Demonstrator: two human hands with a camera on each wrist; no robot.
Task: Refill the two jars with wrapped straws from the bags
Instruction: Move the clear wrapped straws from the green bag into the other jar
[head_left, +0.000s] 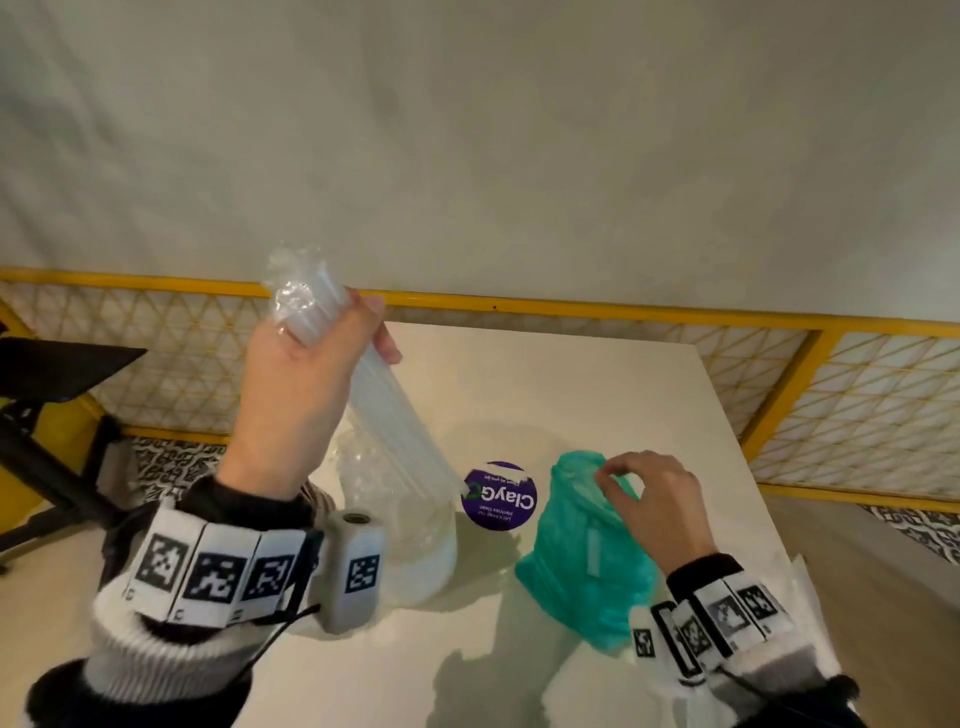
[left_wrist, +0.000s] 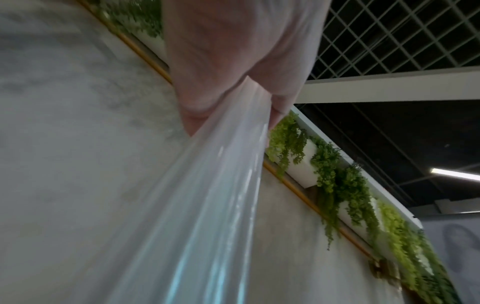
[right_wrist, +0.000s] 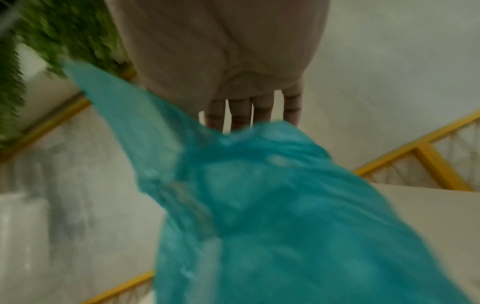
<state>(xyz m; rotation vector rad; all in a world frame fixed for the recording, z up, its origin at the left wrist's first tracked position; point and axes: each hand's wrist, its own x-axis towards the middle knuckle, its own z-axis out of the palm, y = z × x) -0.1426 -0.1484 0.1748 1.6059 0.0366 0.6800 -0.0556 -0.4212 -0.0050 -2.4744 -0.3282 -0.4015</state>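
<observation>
My left hand (head_left: 311, 364) is raised over the white table (head_left: 597, 384) and grips a bundle of wrapped straws (head_left: 389, 410) in clear film near its top. The bundle slants down, its lower end inside a clear jar (head_left: 400, 525) below the hand. In the left wrist view the hand (left_wrist: 228, 61) wraps the same bundle (left_wrist: 207, 185). My right hand (head_left: 644, 493) pinches the top edge of a teal plastic bag (head_left: 571, 561) standing on the table; a pale straw shows through it. The right wrist view is blurred, with fingers (right_wrist: 241, 111) behind the teal bag (right_wrist: 259, 205).
A round purple disc printed "ClayG" (head_left: 498, 496) lies between the jar and the teal bag. A yellow rail with lattice panels (head_left: 649, 312) runs behind and to the right of the table. A black stand (head_left: 47, 395) is at the left. White sheet (head_left: 810, 587) at the right edge.
</observation>
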